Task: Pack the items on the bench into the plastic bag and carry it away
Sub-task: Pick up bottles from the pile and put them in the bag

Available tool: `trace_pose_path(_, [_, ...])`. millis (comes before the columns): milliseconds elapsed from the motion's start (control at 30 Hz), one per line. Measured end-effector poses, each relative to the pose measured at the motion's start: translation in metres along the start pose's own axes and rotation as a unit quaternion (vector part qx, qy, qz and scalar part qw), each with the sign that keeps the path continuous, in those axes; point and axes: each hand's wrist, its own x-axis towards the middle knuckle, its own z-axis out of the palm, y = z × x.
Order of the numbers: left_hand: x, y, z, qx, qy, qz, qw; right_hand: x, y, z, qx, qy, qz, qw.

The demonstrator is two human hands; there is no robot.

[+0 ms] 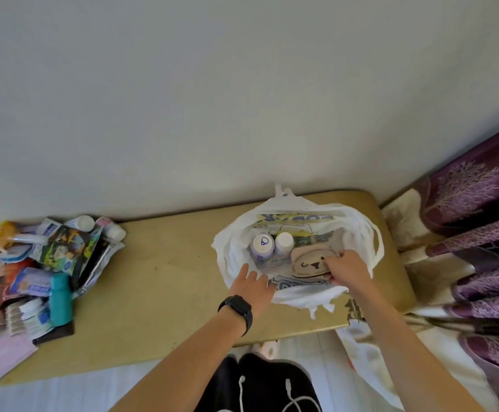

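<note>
A white plastic bag lies open on the right part of the tan bench. Inside it stand two white-capped bottles beside printed packets. My right hand is inside the bag, shut on a beige bear-face pouch. Spread flat with fingers apart, my left hand rests on the bag's near left rim and holds nothing; a black watch sits on its wrist. A pile of items lies on the bench's left end: packets, a teal bottle, white bottles, blister strips.
A plain wall runs behind the bench. Purple patterned curtains hang at the right, close to the bench end. A pink booklet lies at the near left corner. My dark-clothed legs show below the bench's front edge.
</note>
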Motion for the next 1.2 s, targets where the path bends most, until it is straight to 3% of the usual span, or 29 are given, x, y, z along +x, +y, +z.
trace_pose_path(167, [-0.004, -0.005, 0.0, -0.013, -0.006, 0.035, 0.999, 0.007, -0.008, 0.039, 0.063, -0.075, 0.028, 0.995])
trace_pose_path(233, [-0.005, -0.007, -0.002, -0.026, -0.005, 0.042, 0.999, 0.012, -0.004, 0.05, -0.102, -0.077, -0.022, 0.992])
trace_pose_path(300, [-0.005, -0.01, -0.004, -0.045, -0.003, 0.042, 0.998, 0.012, 0.007, 0.056, -0.275, -0.074, -0.052, 0.957])
trace_pose_path(433, [-0.005, -0.015, 0.0, -0.076, 0.021, 0.038, 0.996, 0.01, 0.026, 0.057, -0.392, -0.107, -0.084, 0.91])
trace_pose_path(567, [-0.007, -0.017, 0.003, -0.098, 0.061, 0.025, 0.993, -0.008, 0.027, 0.05, -0.362, -0.093, -0.147, 0.916])
trace_pose_path(733, [-0.023, -0.022, 0.015, -0.172, 0.17, 0.006, 0.97, -0.046, 0.029, 0.049, -0.217, 0.034, -0.288, 0.932])
trace_pose_path(867, [-0.062, -0.043, 0.041, -0.272, 0.273, -0.064, 0.921, -0.09, 0.028, 0.069, -0.128, 0.135, -0.389, 0.902])
trace_pose_path(967, [-0.103, -0.068, 0.067, -0.343, 0.27, -0.174, 0.883, -0.12, 0.018, 0.102, -0.103, 0.141, -0.449, 0.876])
trace_pose_path(1200, [-0.194, -0.127, 0.17, -0.422, 0.114, -0.354, 0.827, -0.157, -0.013, 0.214, -0.26, -0.055, -0.454, 0.85])
